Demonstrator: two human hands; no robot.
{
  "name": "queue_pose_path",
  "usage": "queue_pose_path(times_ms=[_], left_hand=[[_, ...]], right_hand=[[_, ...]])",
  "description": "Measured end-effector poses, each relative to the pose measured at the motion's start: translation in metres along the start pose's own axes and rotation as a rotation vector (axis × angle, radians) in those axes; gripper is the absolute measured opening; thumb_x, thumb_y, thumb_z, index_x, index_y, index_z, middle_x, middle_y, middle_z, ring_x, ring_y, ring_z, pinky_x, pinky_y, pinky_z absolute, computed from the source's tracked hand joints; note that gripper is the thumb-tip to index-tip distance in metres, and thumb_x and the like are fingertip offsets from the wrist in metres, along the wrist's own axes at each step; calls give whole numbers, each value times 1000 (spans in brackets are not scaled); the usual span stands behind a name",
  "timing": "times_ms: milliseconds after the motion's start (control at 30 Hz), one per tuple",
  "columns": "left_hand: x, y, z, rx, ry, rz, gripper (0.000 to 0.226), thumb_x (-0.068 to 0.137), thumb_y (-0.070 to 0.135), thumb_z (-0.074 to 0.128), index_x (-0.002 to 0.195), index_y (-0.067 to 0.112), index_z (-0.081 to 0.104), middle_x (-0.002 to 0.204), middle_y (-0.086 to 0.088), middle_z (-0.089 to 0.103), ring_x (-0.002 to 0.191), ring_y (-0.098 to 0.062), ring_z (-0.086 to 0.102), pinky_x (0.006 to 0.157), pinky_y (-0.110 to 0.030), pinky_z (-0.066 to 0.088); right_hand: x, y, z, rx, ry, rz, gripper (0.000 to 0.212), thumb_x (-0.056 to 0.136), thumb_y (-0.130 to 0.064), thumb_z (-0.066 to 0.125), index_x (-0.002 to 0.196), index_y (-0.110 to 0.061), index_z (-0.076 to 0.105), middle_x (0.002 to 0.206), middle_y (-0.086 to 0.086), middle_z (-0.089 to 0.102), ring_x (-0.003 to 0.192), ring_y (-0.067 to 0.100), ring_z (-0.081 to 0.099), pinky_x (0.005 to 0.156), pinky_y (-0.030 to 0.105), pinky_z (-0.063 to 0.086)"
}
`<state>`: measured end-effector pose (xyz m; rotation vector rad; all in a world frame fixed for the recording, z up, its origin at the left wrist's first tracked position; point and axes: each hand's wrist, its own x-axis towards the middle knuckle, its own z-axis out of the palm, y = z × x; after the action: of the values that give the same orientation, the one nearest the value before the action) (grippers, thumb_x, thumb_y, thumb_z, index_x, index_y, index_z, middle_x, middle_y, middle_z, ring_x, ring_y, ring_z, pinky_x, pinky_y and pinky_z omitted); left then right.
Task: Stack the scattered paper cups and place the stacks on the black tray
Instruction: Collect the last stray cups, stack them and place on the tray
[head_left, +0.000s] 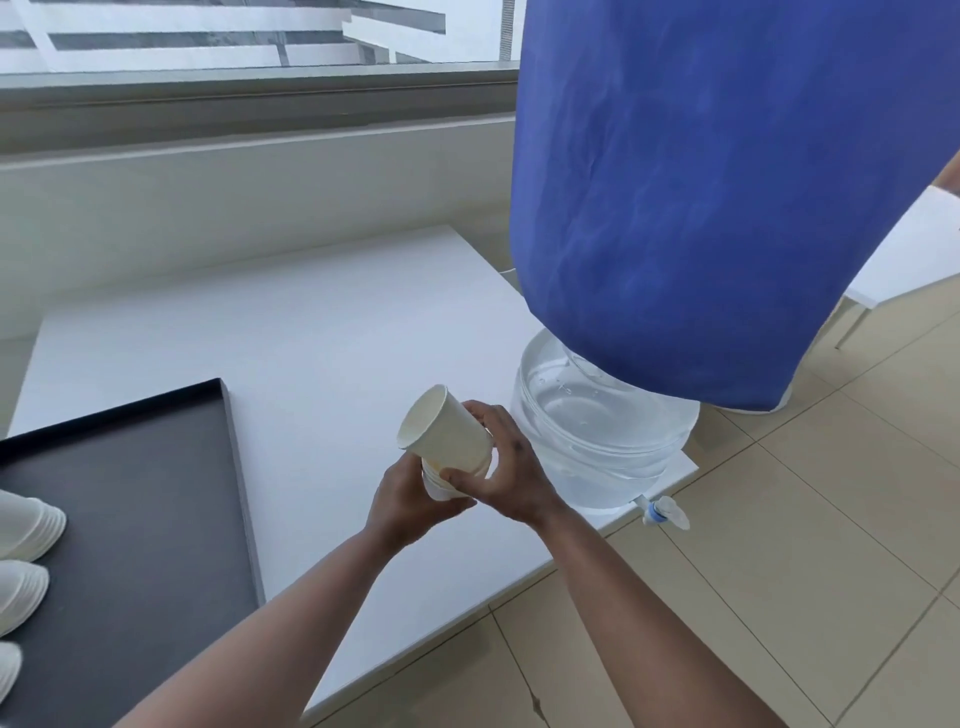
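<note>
A white paper cup (441, 426) is tilted with its mouth toward the upper left, above the white table. My right hand (506, 473) grips its lower part with thumb and fingers curled round it. My left hand (408, 496) holds another white cup (434, 480) below it, mostly hidden by both hands; the upper cup's base meets it. The black tray (156, 493) lies at the left. On it lie three stacks of white cups (28, 525), on their sides at the frame's left edge.
A clear water dispenser (597, 441) with a white and blue tap (662, 512) stands on the white table's (311, 332) right corner, under a big bottle in a blue cover (727, 182). Beige floor tiles lie to the right. A window ledge runs behind.
</note>
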<state>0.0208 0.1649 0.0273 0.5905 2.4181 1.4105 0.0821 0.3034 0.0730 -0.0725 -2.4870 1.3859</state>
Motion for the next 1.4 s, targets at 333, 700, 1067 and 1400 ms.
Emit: queue_pose_path(times_ms=[333,700,1067,1400], left_hand=[[8,-3,-26,-19,7,18,65,47,55,70,107,37,51,95,26,61,94,-13,63,76,-33,53],[29,-12,-80,-90,65,15,71,48,46,76,109,48,41,100,22,63,98,-16,62,81,-47,55],[29,-43,-126,-35,195,-44,68,59,20,84,112,35,45,97,19,62,96,-17,60,84,-44,52],[1,-61,-138,-34,356,-125,64,57,16,86,100,39,45,90,23,59,89,-14,60,73,-25,50]], right_hand=[[21,-16,28,45,86,13,86,59,-54,69,132,-26,35,117,-5,54,104,10,52,83,23,46],[61,-25,74,318,59,50,63,67,-44,66,123,-23,45,125,0,49,117,11,47,95,25,44],[86,-36,109,653,-268,311,81,63,-59,60,136,-38,33,137,-13,44,126,7,41,99,31,44],[94,-52,146,533,-402,421,21,99,-31,39,112,-39,52,117,-12,56,106,6,51,89,35,45]])
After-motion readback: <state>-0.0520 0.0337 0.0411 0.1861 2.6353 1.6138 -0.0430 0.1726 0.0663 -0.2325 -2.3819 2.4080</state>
